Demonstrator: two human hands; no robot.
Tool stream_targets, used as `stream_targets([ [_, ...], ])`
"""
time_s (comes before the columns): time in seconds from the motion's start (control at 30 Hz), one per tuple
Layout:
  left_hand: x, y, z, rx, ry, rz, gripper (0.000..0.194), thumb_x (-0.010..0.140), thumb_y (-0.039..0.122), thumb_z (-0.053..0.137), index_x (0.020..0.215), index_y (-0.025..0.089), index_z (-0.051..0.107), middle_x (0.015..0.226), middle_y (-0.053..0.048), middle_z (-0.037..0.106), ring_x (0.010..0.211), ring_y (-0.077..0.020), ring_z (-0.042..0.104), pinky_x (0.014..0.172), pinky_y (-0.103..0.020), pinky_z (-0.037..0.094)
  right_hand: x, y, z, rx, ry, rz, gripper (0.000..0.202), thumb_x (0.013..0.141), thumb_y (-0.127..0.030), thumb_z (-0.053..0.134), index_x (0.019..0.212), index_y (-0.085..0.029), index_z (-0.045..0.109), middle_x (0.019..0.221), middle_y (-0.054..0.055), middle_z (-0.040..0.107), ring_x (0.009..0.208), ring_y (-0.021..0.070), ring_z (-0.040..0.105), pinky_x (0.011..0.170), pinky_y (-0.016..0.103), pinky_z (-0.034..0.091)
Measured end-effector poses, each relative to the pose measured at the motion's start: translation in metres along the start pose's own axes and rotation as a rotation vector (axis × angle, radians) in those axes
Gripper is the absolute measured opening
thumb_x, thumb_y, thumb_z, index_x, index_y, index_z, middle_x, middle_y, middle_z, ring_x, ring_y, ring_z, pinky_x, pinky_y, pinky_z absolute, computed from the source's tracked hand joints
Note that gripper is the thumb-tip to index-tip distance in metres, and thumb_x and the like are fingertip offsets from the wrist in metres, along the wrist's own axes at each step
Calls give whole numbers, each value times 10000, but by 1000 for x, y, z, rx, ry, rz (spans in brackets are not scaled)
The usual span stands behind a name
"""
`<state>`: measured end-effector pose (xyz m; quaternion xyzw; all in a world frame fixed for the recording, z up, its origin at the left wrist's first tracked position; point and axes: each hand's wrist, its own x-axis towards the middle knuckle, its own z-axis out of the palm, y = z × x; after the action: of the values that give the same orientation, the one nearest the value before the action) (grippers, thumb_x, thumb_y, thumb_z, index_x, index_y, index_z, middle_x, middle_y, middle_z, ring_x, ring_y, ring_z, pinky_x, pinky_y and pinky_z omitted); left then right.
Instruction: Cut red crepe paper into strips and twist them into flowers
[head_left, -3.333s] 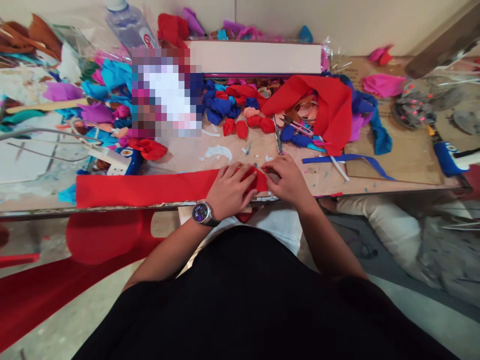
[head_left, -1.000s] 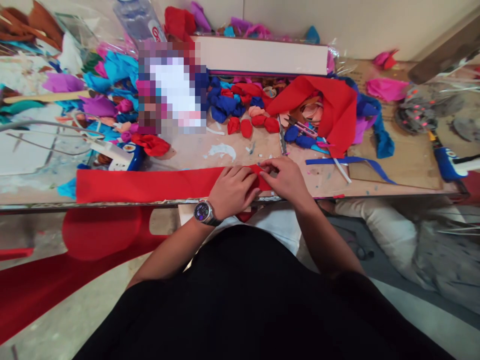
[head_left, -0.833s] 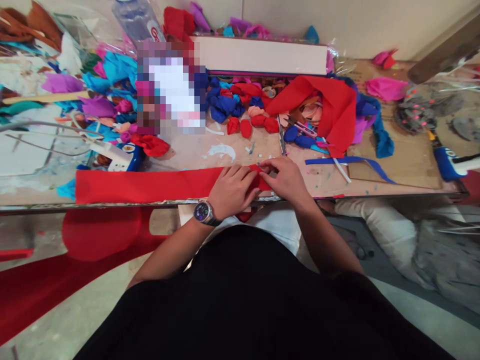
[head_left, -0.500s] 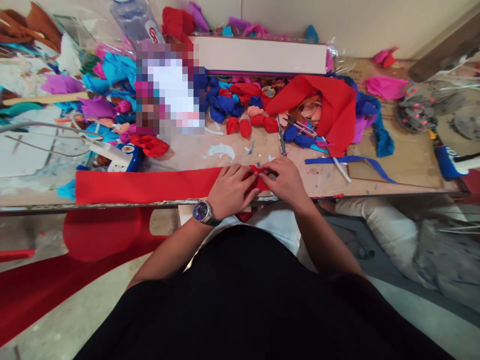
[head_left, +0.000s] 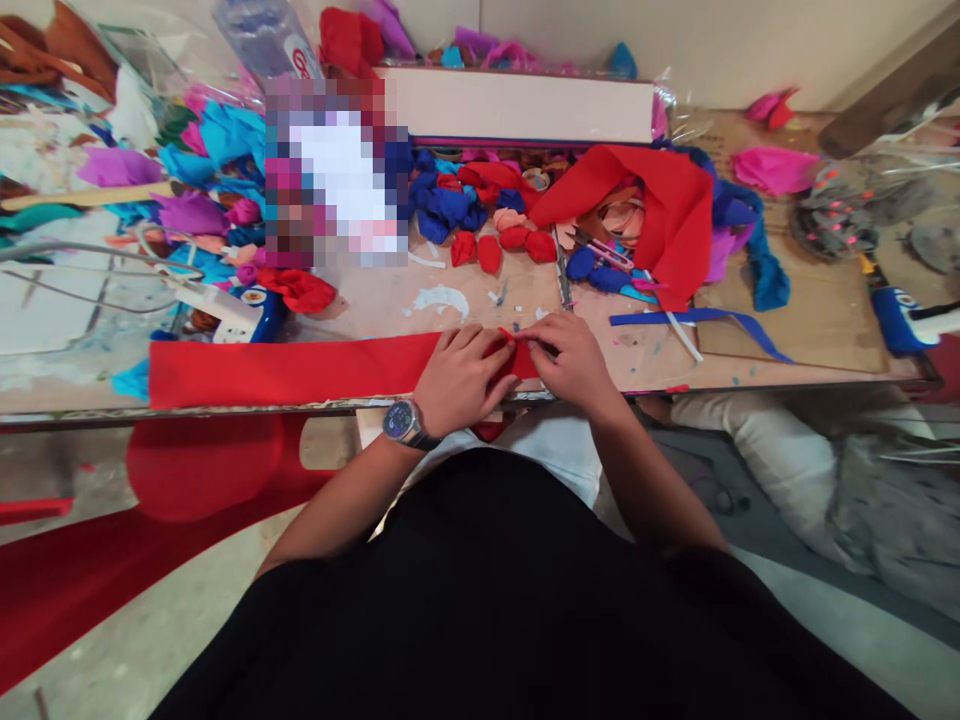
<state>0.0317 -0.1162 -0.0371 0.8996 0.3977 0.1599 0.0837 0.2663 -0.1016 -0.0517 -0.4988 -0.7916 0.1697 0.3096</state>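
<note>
A long strip of red crepe paper [head_left: 292,370] lies along the front edge of the table. My left hand [head_left: 466,378], with a watch on its wrist, rests on the strip near its right end, thumb and fingers closed on the paper. Opposite it, my right hand [head_left: 566,362] pinches the same red paper at its upper edge. Between the fingertips a small bit of folded or twisted red paper shows; the fingers partly hide it. Several small red paper buds [head_left: 489,253] sit beyond my hands.
A loop of red paper [head_left: 686,220] lies at back right beside pink-handled scissors [head_left: 606,252]. Blue paper pieces [head_left: 446,210], a long white box [head_left: 517,108], a power strip [head_left: 236,318] and a blue strip [head_left: 712,318] are on the table. A person's leg [head_left: 765,440] is at right.
My right hand's fingers have shifted slightly at the paper's edge and curled more. The left hand stays on the strip, and the view has moved a little.
</note>
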Motion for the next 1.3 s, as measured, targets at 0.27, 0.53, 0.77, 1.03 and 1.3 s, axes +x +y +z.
stream_targets([
  [0.27,0,-2,0,-66,17,-23,490,1117,489,558,1454,190,751,1478,-139,737,1391,-373,616,1173,-560,482,0,5,3,-24,-22,0,281,1008,-177,623,1115,-282,862,1051,77,825,1056,298,723,984,507,536],
  [0.53,-1,-3,2,-96,63,-38,455,1120,454,565,1397,163,779,1438,-133,779,1365,-350,655,1182,-538,511,0,1,1,-44,-25,-7,279,997,-162,630,1104,-273,863,1044,78,821,1054,300,708,975,504,526],
  [0.77,-1,-4,3,-95,100,-32,434,1125,436,551,1355,153,787,1420,-137,780,1340,-337,680,1175,-524,530,-1,-1,2,-74,-43,-12,267,1002,-187,644,1113,-283,867,1052,78,818,1052,307,686,967,513,512],
  [1.03,-1,-3,2,-97,97,-45,404,1122,416,557,1343,162,780,1399,-139,776,1317,-335,686,1157,-516,534,-1,-1,2,-95,-61,-25,262,1017,-207,636,1129,-268,865,1062,91,811,1045,313,673,952,517,509],
  [1.3,-1,-2,1,-88,101,-42,413,1124,423,552,1320,140,780,1338,-155,771,1258,-333,693,1127,-496,537,-1,-1,1,-109,-63,-37,246,1018,-196,651,1132,-267,857,1063,82,809,1052,302,667,943,494,501],
])
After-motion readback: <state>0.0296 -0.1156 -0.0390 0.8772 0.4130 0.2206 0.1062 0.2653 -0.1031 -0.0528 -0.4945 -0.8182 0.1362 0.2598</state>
